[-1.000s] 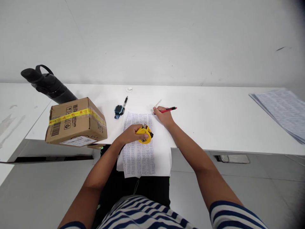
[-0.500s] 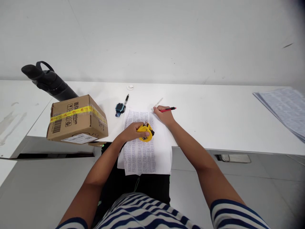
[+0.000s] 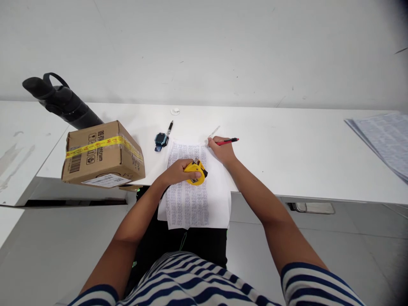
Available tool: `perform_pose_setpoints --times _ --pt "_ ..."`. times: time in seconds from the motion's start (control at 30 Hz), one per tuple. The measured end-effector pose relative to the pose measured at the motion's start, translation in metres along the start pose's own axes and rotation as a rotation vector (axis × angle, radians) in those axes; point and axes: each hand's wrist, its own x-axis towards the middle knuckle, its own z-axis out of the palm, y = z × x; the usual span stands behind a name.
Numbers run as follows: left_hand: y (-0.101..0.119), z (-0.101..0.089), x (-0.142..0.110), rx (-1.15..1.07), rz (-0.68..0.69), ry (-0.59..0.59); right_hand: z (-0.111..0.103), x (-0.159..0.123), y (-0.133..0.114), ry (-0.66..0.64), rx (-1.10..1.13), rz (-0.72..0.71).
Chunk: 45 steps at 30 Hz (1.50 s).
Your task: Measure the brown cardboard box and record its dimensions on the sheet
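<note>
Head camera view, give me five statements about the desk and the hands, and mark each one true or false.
1. The yellow tape measure is in the grip of the left hand. True.
2. Scissors are in the grip of the right hand. False: the right hand holds a red pen.
3. The printed paper reaches past the near edge of the desk. True.
4. The black bottle lies on the printed paper. False: the black bottle is behind the box.
5. Yellow tape crosses the box. True.

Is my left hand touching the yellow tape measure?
Touching: the head view shows the left hand gripping the yellow tape measure, thumb across its face.
</note>
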Motion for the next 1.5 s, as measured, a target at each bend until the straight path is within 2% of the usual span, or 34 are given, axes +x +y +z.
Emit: perform_pose_setpoints --times 0.17,0.47,0.63,0.93,1.1,1.2,1.5 --pt "0.0003 0.0006 -0.0001 -0.017 -0.002 -0.001 -0.0006 0.0004 0.0005 -0.053 -0.001 0.001" --pt "-0.0032 -0.0007 0.0005 0.000 0.012 -0.017 0.0002 -0.0017 -0.0010 0.017 0.012 0.009" --pt "-0.0009 0.0007 0.0000 -0.017 0.007 -0.015 0.0003 -0.0005 0.0030 -0.021 0.020 0.019" --pt "-0.0006 0.0005 -0.0002 -0.026 -0.005 -0.009 0.0002 -0.0009 0.0026 0.035 0.019 0.024" --pt "0.0028 0.0005 -0.0001 -0.041 -0.008 -0.012 0.0005 -0.0007 0.0002 -0.010 0.027 0.032" --pt "0.0039 0.0011 -0.0003 -0.044 -0.004 -0.005 0.0012 0.0000 0.0004 0.007 0.030 0.049" --pt "-0.0046 -0.0013 -0.0025 0.001 0.011 0.033 0.0051 0.0009 0.0024 0.034 0.045 0.055"
